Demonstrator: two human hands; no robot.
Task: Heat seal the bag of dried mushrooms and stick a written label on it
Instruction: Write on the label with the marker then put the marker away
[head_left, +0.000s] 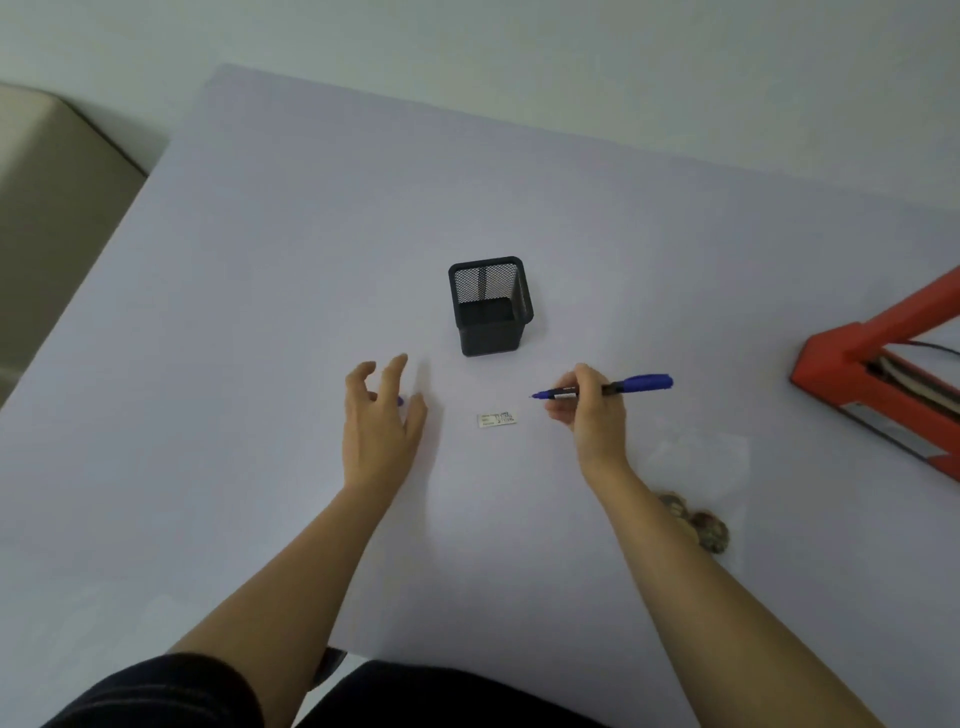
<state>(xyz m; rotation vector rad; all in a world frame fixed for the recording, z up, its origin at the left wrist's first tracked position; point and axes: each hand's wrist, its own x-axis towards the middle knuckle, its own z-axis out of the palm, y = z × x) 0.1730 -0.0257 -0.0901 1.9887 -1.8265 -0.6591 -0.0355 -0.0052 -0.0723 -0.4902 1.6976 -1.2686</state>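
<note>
Right hand (587, 410) grips the pen (641, 384); left hand (382, 426), fingers spread, half hides a blue cap (400, 400).

We see right hand (587, 410) gripping blue pen (623, 386), tip above label (496, 419) on table (260, 312); left hand (382, 421) spread nearby; mesh cup (491, 312) behind; mushroom bag (698, 519) near right forearm.

Pale table (260, 312) had wide bare room from nine to eleven o'clock. A black mesh pen holder (491, 306) stood at twelve o'clock of the label (496, 419), an open gap between them. The left hand (382, 421) flanked the label at nine, and the right hand (587, 415), gripping a blue pen (618, 387), at three. A red heat sealer (883, 384) blocked the far three o'clock edge. The bag of dried mushrooms (696, 519) lay at four.
</note>
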